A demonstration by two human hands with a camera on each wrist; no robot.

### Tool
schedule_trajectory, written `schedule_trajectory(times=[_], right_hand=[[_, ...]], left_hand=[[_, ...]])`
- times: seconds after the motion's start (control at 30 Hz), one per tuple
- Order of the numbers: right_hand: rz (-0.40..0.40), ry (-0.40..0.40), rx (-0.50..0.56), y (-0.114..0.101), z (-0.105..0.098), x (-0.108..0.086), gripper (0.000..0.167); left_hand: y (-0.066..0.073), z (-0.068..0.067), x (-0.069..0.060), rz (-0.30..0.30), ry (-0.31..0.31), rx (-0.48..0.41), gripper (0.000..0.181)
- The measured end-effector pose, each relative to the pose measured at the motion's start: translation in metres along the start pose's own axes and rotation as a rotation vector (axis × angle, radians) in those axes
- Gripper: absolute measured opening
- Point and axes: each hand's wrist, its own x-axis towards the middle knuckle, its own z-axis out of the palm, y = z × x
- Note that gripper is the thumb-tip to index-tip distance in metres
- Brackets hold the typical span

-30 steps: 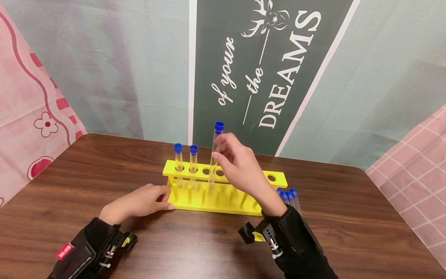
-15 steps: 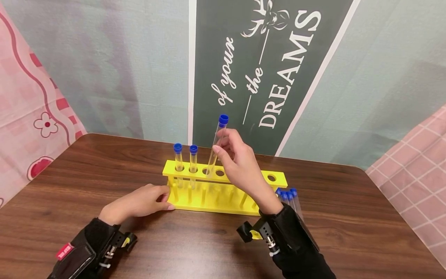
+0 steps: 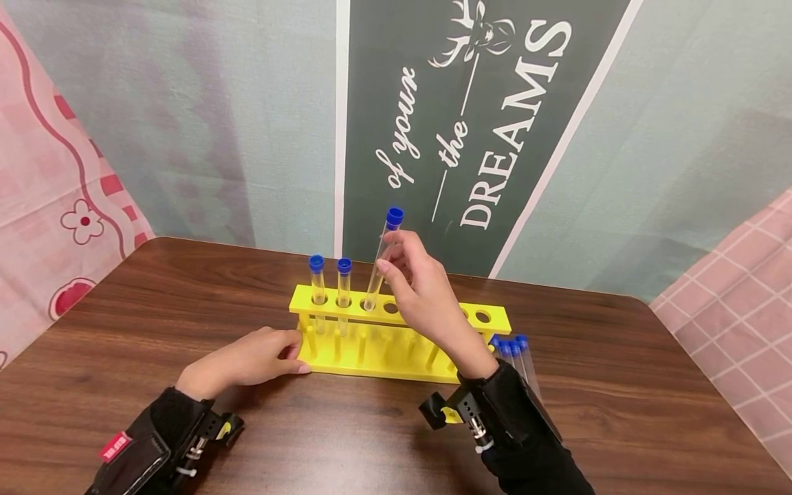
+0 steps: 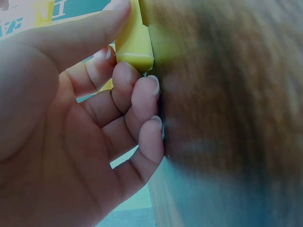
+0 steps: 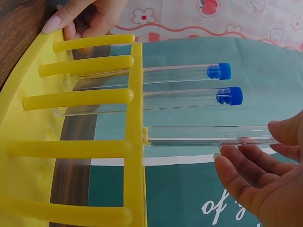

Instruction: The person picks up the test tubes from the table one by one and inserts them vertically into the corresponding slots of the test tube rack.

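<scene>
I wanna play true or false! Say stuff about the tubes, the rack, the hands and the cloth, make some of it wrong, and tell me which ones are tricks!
1. The right hand is holding a clear test tube with a blue cap. True.
2. It holds that tube by the cap. False: it holds the clear part, below the cap.
3. The left hand touches one end of the yellow rack. True.
4. Nothing stands in the rack near the left hand. False: two capped tubes stand there.
5. The cloth behind the table says DREAMS. True.
</scene>
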Motion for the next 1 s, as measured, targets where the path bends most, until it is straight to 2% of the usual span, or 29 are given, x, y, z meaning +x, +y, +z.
schedule_trajectory(times=[1.0], right_hand=[[0.049,-0.093,-0.018,0.012,0.014,-0.007,0.019]], left_hand=[[-0.001,0.001,-0.001,-0.005,0.004,0.000,0.034]])
